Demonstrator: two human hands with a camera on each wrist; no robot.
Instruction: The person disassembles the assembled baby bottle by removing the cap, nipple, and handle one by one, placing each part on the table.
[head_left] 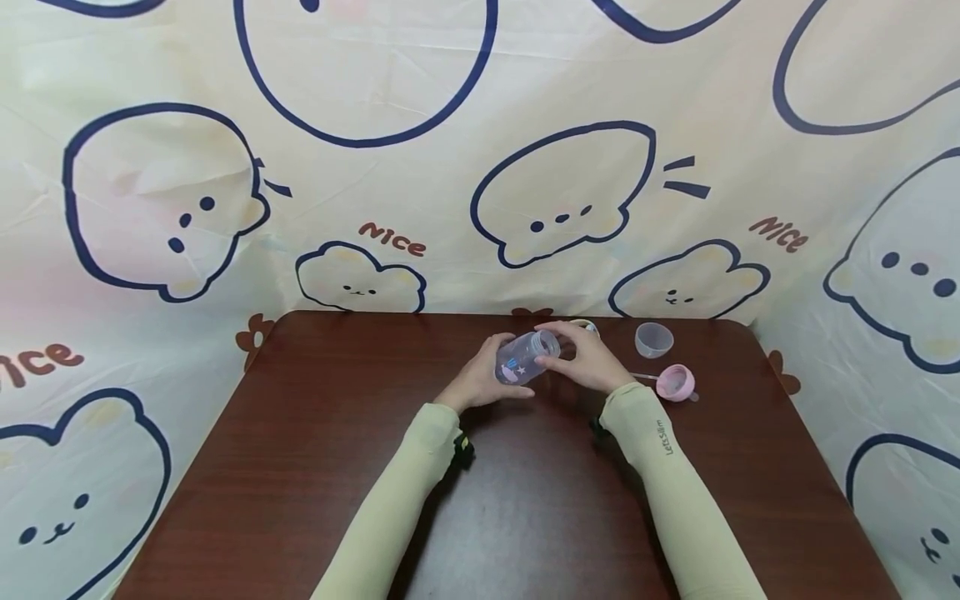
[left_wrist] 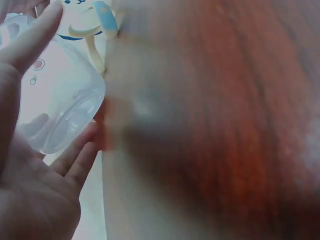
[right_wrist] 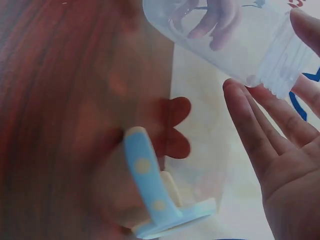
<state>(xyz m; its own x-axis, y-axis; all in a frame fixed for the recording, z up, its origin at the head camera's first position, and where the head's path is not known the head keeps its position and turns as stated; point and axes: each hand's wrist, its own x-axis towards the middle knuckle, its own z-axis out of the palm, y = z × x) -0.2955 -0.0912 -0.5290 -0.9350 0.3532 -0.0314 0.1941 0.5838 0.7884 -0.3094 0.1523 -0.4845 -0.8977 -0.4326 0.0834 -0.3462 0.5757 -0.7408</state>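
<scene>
A clear plastic bottle (head_left: 517, 360) with printed pictures and an uncapped threaded neck is held tilted above the table, its mouth toward the upper right. My left hand (head_left: 483, 375) holds the body near its base, thumb and fingers on either side in the left wrist view. At the neck, my right hand (head_left: 581, 358) has its thumb on one side and fingers (right_wrist: 267, 112) on the other. Beyond the right hand stands a blue, cream-dotted handle piece (right_wrist: 150, 180), mostly hidden in the head view. A pink lid (head_left: 677, 382) with a thin straw lies right of that hand.
A clear cup-shaped cover (head_left: 654, 340) sits near the back right of the brown wooden table (head_left: 337, 467). Cartoon-printed cloth (head_left: 450, 183) hangs along the table's back and sides.
</scene>
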